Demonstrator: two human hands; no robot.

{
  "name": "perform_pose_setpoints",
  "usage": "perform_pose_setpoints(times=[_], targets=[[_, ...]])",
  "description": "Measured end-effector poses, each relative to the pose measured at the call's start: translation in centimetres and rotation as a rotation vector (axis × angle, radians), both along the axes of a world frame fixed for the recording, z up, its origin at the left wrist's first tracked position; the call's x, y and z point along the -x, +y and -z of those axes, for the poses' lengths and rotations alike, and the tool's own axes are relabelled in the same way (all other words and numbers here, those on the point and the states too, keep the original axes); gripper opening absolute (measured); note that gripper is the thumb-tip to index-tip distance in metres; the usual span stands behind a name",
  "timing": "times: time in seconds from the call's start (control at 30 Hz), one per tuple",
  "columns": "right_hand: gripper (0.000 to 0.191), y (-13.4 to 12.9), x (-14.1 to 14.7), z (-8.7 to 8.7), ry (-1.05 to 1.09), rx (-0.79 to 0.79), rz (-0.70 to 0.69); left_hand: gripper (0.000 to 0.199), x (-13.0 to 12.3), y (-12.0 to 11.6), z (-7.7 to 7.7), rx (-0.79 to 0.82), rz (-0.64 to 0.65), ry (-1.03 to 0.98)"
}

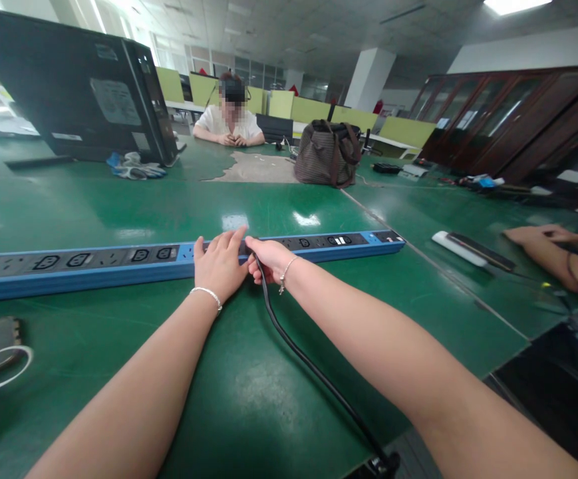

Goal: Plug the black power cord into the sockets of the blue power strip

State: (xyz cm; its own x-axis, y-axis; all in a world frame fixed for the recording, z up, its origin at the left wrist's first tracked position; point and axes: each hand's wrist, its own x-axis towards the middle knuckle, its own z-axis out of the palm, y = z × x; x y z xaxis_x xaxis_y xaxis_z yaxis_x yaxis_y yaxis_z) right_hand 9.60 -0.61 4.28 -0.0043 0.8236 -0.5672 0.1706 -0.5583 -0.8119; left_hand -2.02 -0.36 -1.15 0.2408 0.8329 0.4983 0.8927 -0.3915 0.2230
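A long blue power strip with black socket panels lies across the green table. My left hand rests on its middle part, the fingers apart and laid over the top. Right beside it, my right hand is closed around the end of a black cable at the strip. The plug end is mostly hidden by my fingers. From there the cable runs down over the table toward the bottom edge of the view.
A black computer case stands at the back left, with gloves beside it. A brown bag sits behind the strip. A person sits opposite; another person's hands rest at the right near a white bar.
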Motion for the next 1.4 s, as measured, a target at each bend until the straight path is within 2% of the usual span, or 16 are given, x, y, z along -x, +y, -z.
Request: perform_pose_setpoints(times=[0.17,0.23,0.3,0.37,0.47,0.53,0.6,0.67,0.8,1.0,1.23,1.4], targets=[[0.056,0.1,-1.0,0.9,0.118,0.02,-0.144,0.048,0.0,-0.1,-0.2,0.023,0.094,0.012],[0.062,-0.2,-1.7,1.8,0.164,-0.032,-0.166,0.048,0.0,-0.1,-0.2,0.042,0.101,0.022],[0.06,-0.8,-2.5,2.7,0.113,-0.136,-0.15,0.049,0.0,0.0,-0.3,0.044,0.091,0.027],[0.052,-1.6,-3.8,3.4,-0.092,-0.343,-0.105,0.052,-0.1,0.0,-0.3,0.029,0.067,0.015],[0.035,-2.7,-6.4,4.0,-0.641,-0.812,-0.024,0.054,-0.1,-0.1,-0.3,-0.035,0.056,-0.012],[0.029,-2.8,-8.2,4.4,-0.93,-1.02,0.014,0.048,-0.1,-0.1,-0.3,-0.078,0.094,0.013],[0.03,-2.4,-9.4,5.0,-1.067,-1.151,-0.035,0.04,-0.1,-0.1,-0.4,-0.1,0.124,0.056],[0.034,-1.8,-10.1,5.6,-1.128,-1.163,-0.067,0.037,-0.2,0.0,-0.5,-0.114,0.115,0.078],[0.037,-0.9,-10.1,6.4,-1.146,-1.056,-0.097,0.034,-0.5,0.3,-0.9,-0.154,0.077,0.097],[0.037,-1.0,-10.3,6.2,-1.111,-1.039,-0.142,0.034,-0.7,0.6,-1.1,-0.112,0.048,0.087],[0.037,-1.0,-10.3,6.2,-1.115,-1.033,-0.142,0.031,-0.5,0.8,-0.7,-0.141,0.084,0.049],[0.041,-1.0,-10.5,6.0,-1.128,-1.011,-0.203,0.031,-0.5,1.3,-1.0,-0.087,0.076,0.074]])
